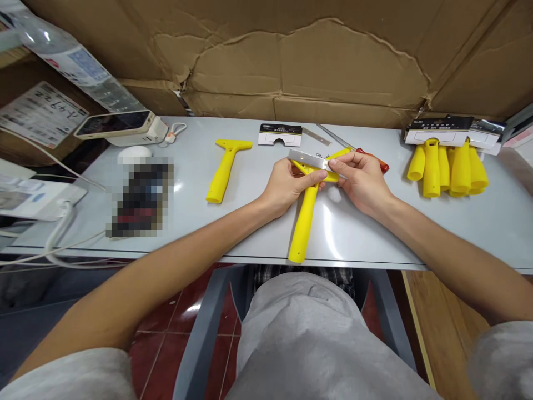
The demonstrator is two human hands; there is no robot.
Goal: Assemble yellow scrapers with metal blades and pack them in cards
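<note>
My left hand point(285, 186) is closed round the head of a yellow scraper handle point(303, 228), whose grip points down toward the table's front edge. A flat metal blade point(306, 158) lies along the top of that head. My right hand point(364, 180) pinches the blade's right end between thumb and fingers. Just behind the hands are another thin blade point(317, 136) and a screwdriver with a red handle point(380, 161), partly covered by my right hand. A yellow piece point(342, 153) shows behind the right fingers; its full shape is hidden.
Left of my hands lies another yellow scraper handle point(225, 169); a black-and-white card point(280, 135) is behind. Several scrapers with yellow handles point(460, 169) lie at right. A phone point(120, 123), white mouse point(134, 154), cables and bottle point(79, 66) occupy the left. Cardboard point(312, 61) borders the back.
</note>
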